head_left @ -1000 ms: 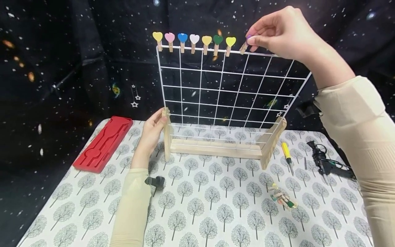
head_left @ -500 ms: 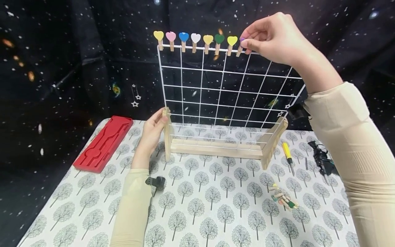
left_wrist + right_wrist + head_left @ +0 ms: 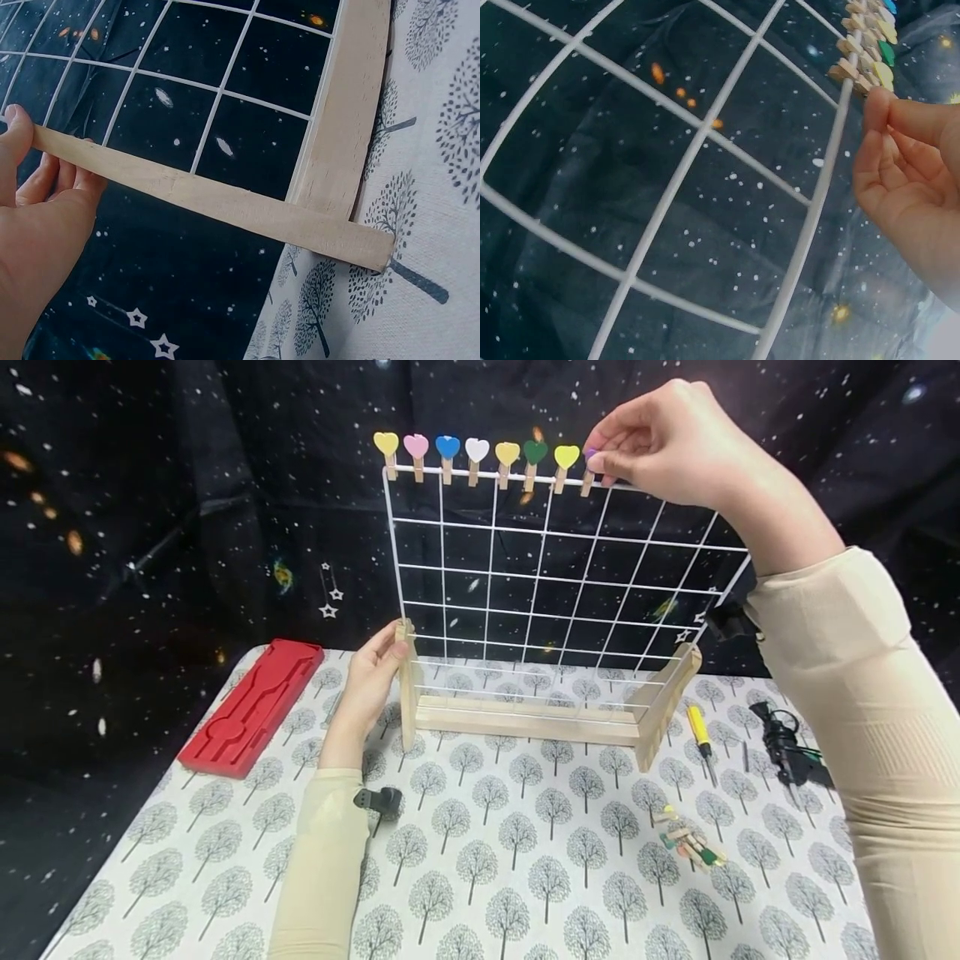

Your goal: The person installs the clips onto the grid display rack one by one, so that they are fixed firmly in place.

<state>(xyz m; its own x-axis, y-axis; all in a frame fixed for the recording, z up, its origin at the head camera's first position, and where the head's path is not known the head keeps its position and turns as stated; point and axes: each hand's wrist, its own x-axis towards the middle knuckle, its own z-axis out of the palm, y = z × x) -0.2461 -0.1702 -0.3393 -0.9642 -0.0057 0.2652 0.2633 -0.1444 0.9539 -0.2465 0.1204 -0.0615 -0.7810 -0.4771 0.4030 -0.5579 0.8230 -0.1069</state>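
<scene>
A white wire grid (image 3: 536, 533) stands upright in a wooden stand (image 3: 525, 720). My left hand (image 3: 372, 672) grips the top of the stand's left side post (image 3: 187, 184), thumb on one face and fingers behind. Up at the grid's top bar, my right hand (image 3: 675, 447) pinches a small wooden clothespin with a purple heart (image 3: 587, 483), mostly covered by thumb and fingers; its lower end overlaps the bar. To its left, several heart clothespins sit in a row on the bar, from a yellow one (image 3: 386, 445) to a lime-yellow one (image 3: 566, 457).
A red moulded tray (image 3: 251, 710) lies at the table's left. On the right are a yellow-handled screwdriver (image 3: 698, 731), a black tool (image 3: 786, 747) and a small pile of loose clothespins (image 3: 690, 842). A dark star-patterned cloth (image 3: 150, 527) hangs behind.
My right hand has moved left along the top bar with the purple-heart clothespin, which has gone from tilted to nearly upright beside the lime-yellow one. The left hand stays on the post.
</scene>
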